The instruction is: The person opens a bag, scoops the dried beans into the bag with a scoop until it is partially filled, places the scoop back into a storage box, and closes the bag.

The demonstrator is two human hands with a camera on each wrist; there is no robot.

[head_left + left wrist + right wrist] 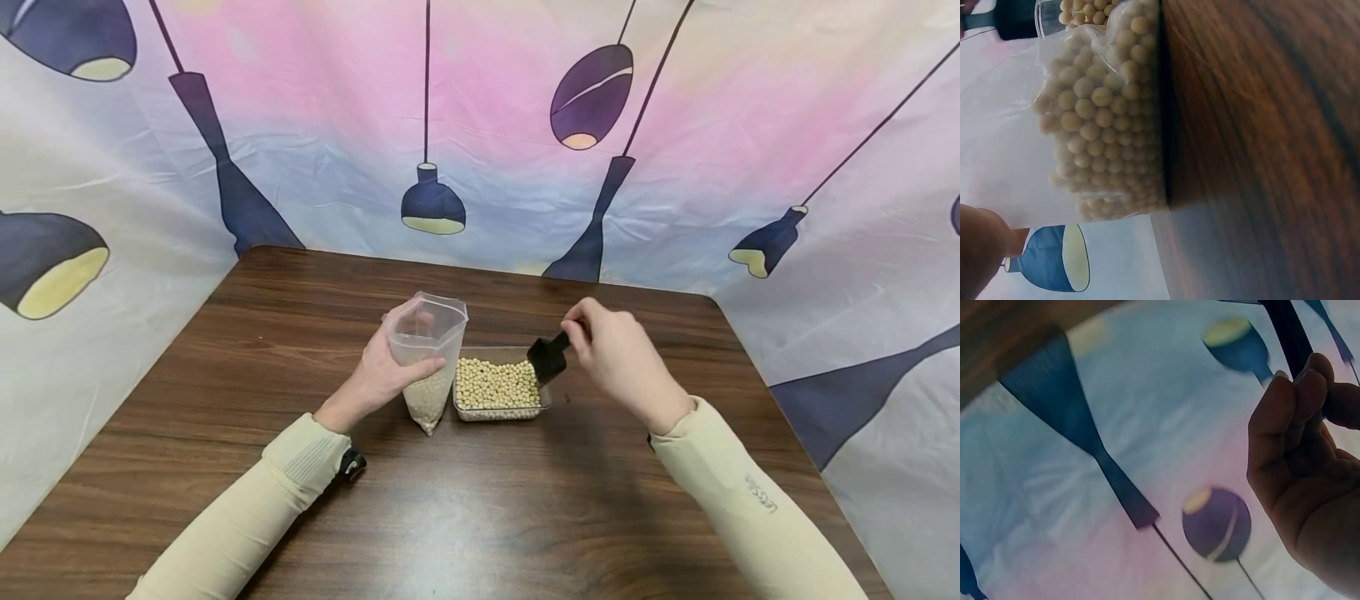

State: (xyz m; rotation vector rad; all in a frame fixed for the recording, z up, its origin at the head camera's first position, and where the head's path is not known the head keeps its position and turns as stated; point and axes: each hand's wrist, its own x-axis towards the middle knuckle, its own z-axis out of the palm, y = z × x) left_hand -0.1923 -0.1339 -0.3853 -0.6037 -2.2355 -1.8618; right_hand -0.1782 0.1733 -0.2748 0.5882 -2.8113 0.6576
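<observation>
A translucent plastic bag [435,379], its mouth spread at the top, stands upright on the table with pale soybean-like beans [1100,119] in its lower part. My left hand [386,367] grips the bag's upper side, thumb across the front. Just right of the bag sits a clear rectangular container [501,414] of the same round beans [495,383]. My right hand [615,350] pinches the handle of a small black scoop [547,360], whose head tips down at the container's right end. In the right wrist view, curled fingers [1272,419] hold that handle; the scoop's head is cut off.
The dark wood-grain table [450,517] extends around the bag and container. A fabric backdrop [337,183] printed with lamps hangs behind the table and along both sides. A black strap device [351,463] shows at the left wrist.
</observation>
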